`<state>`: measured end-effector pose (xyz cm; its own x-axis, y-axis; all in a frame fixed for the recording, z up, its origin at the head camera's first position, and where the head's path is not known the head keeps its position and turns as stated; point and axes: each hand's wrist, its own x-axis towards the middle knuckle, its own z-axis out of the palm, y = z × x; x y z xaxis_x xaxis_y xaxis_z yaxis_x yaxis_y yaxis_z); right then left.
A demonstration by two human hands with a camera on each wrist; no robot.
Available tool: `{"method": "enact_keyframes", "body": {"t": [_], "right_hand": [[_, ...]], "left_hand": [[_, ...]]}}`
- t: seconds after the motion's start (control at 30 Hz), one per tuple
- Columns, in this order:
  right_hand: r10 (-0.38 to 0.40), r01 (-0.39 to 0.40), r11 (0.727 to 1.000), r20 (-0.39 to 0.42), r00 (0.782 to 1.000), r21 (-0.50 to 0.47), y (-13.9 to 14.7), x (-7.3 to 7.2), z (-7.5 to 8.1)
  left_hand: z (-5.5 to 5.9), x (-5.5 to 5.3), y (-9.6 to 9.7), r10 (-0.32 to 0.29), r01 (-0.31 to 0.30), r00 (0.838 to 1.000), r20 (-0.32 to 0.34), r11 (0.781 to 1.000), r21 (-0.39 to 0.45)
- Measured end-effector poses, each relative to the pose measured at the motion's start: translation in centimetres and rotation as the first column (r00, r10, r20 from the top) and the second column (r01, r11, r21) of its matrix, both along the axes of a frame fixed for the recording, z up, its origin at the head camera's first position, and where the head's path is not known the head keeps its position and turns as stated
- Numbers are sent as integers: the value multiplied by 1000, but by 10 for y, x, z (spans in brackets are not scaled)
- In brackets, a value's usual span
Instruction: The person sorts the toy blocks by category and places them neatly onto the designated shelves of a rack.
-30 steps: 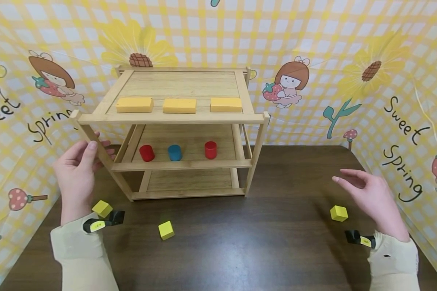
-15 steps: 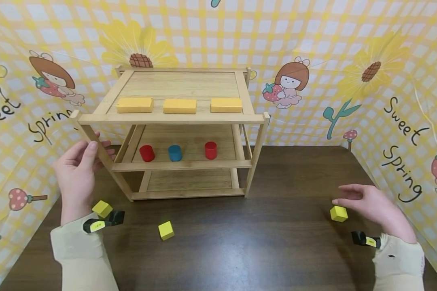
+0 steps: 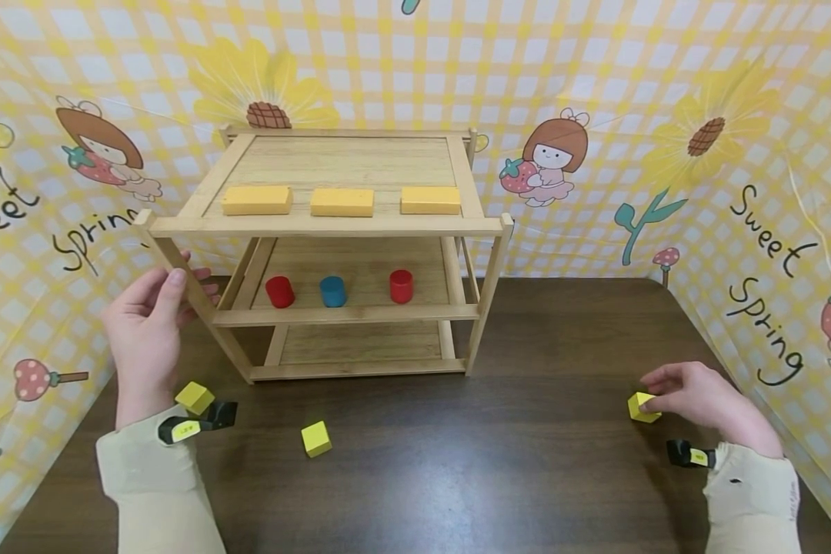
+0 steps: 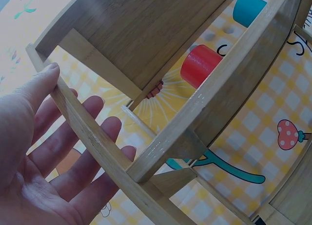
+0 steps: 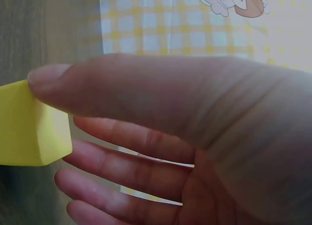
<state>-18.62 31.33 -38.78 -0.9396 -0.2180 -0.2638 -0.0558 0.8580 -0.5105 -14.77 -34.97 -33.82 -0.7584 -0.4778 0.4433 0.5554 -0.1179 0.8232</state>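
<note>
The person's left hand (image 3: 145,315) holds the near left post (image 3: 197,292) of a wooden rack (image 3: 349,161), thumb on this side and fingers reaching round behind it. The right hand (image 3: 699,392) is low at the right of the table, at a yellow cube (image 3: 639,408); thumb and fingers stand moderately apart, the thumb overlapping the cube's right side as I look at it. Whether any fingertip actually touches it, I can't tell. That cube rests on the dark tabletop (image 3: 561,331), well to the right of the rack.

2 more cubes lie at the left: the left cube (image 3: 195,398) beside the left wrist, and the near cube (image 3: 316,438) in front of the rack.

The rack has 3 levels. Along the near edge of its top are 3 yellow-orange blocks (image 3: 342,202) in a row. On the middle shelf, from left to right, stand a red cylinder (image 3: 280,292), a blue cylinder (image 3: 332,291) and a 2nd red cylinder (image 3: 401,286).

Yellow-and-white checked cloth (image 3: 388,61) hangs behind and at both sides, printed with flowers and strawberries.
</note>
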Motion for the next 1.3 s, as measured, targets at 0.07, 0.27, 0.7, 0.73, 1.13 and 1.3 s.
{"method": "enact_keyframes", "body": {"t": [0.07,0.27,0.7,0.73,1.13,1.3], "right_hand": [[2,-2,1000,16,1000,-8,1,0,-1],[21,-20,999,40,999,-35,0,0,-4],[29,-30,998,-28,999,-54,-12,-3,-14],[27,-29,998,-37,999,-60,-13,-4,-15],[26,-28,996,-21,999,-89,-12,-7,-20],[16,-20,995,-34,999,-100,-7,-7,-23]], "left_hand": [[0,0,0,-2,2,1000,1,1000,4],[1,0,1,2,-2,1000,4,1000,13],[2,0,2,12,-12,1000,15,1000,7],[2,0,2,15,-15,1000,18,1000,5],[1,1,2,7,-7,1000,15,1000,12],[1,0,2,5,-5,1000,5,1000,12]]}}
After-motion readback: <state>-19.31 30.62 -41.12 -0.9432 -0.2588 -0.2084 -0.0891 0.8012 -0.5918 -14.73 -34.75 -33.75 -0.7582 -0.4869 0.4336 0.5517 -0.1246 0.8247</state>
